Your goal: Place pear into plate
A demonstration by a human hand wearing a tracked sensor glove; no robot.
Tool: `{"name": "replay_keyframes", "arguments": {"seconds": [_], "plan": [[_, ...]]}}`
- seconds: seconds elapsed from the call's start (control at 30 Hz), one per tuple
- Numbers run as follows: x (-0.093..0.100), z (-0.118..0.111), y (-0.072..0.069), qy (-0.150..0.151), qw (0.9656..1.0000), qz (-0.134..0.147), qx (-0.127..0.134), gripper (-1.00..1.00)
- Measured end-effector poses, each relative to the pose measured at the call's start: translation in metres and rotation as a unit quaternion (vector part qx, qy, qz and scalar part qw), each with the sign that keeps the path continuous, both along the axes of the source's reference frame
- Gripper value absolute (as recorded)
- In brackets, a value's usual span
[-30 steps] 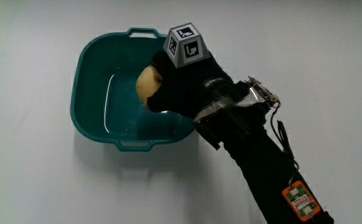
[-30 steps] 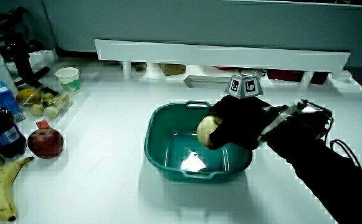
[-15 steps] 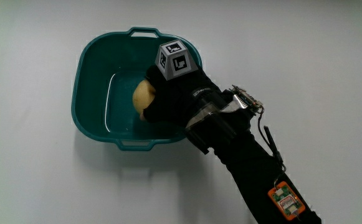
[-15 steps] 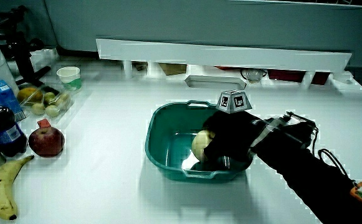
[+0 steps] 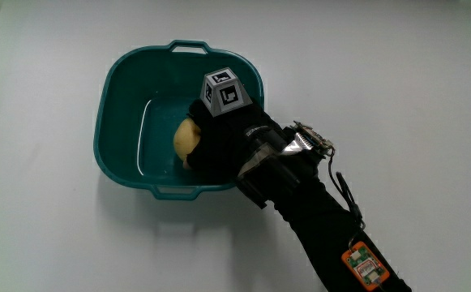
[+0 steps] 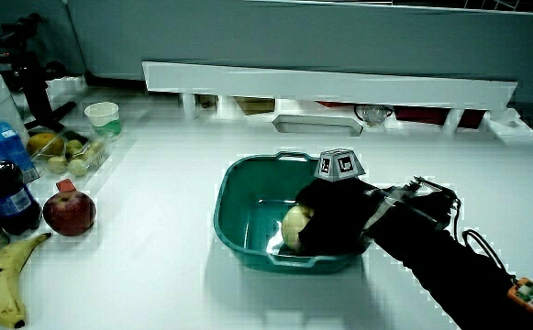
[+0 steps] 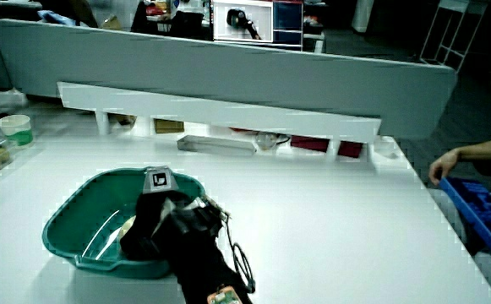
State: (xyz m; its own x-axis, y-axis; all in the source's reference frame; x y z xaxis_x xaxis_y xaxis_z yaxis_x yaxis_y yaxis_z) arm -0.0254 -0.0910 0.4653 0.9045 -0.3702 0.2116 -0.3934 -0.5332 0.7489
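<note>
The hand (image 5: 219, 139) is reaching down into the teal plate (image 5: 109, 81), a deep basin sitting near the centre of the main view, with its fingers curling around the pear (image 5: 185, 139). In a side view the pear (image 6: 294, 223) is showing low inside the basin, close to its floor, though whether it is resting there I cannot tell. The placing step is looking nearly done; the next move probably calls for spreading the fingers and lifting the hand straight up over the rim. The forearm is crossing the rim nearest the person, so dragging it risks tipping the basin. Bare table is lying all around; a red fruit (image 6: 69, 213) and a banana (image 6: 5, 280) are sitting well apart.
</note>
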Motion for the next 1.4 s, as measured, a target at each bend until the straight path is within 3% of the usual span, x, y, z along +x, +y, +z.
{"name": "replay_keyframes", "arguments": {"seconds": [0.17,0.23,0.3,0.37,0.4,0.43,0.53,0.63,0.67,0.73,0.8,0.83,0.87,0.9,1.0,1.03,1.1,1.13,1.2,1.23,1.27,1.3,1.4], "plan": [[0.002,0.007,0.001,0.010,0.9997,0.002,-0.024,0.00],[0.001,0.005,0.002,0.005,0.9998,0.001,-0.021,-0.10],[-0.001,0.005,0.004,0.006,0.9990,-0.008,-0.044,-0.19],[0.001,0.008,0.004,0.030,0.9988,-0.002,-0.038,-0.29],[0.001,0.006,0.004,0.026,0.9981,-0.005,-0.056,-0.33],[0.002,0.004,0.004,0.029,0.9987,-0.005,-0.042,-0.38],[0.008,-0.002,0.005,0.028,0.9978,-0.007,-0.060,-0.52],[0.017,-0.023,0.007,0.025,0.9989,-0.006,-0.039,-0.67],[0.020,-0.030,0.008,0.036,0.9989,-0.006,-0.029,-0.71],[0.025,-0.050,0.011,0.009,0.9995,-0.016,-0.026,-0.81],[0.032,-0.056,0.014,0.037,0.9986,-0.015,-0.034,-0.90],[0.037,-0.063,0.015,0.074,0.9970,0.005,0.023,-0.95],[0.041,-0.067,0.019,0.102,0.9947,-0.004,0.009,-1.00],[0.046,-0.074,0.024,0.073,0.9972,-0.010,0.008,-1.00],[0.057,-0.095,0.035,0.079,0.9952,-0.010,0.056,-1.00],[0.061,-0.098,0.038,0.067,0.9962,-0.018,0.053,-1.00],[0.070,-0.103,0.045,0.086,0.9942,-0.020,0.062,-1.00],[0.075,-0.104,0.049,0.083,0.9954,-0.022,0.042,-1.00],[0.080,-0.118,0.056,0.041,0.9957,-0.042,0.071,-1.00],[0.084,-0.121,0.060,0.043,0.9943,-0.046,0.085,-1.00],[0.086,-0.125,0.064,0.036,0.9961,-0.056,0.058,-1.00],[0.089,-0.129,0.067,0.031,0.9965,-0.060,0.050,-1.00],[0.091,-0.146,0.078,0.011,0.9954,-0.082,0.048,-1.00]]}}
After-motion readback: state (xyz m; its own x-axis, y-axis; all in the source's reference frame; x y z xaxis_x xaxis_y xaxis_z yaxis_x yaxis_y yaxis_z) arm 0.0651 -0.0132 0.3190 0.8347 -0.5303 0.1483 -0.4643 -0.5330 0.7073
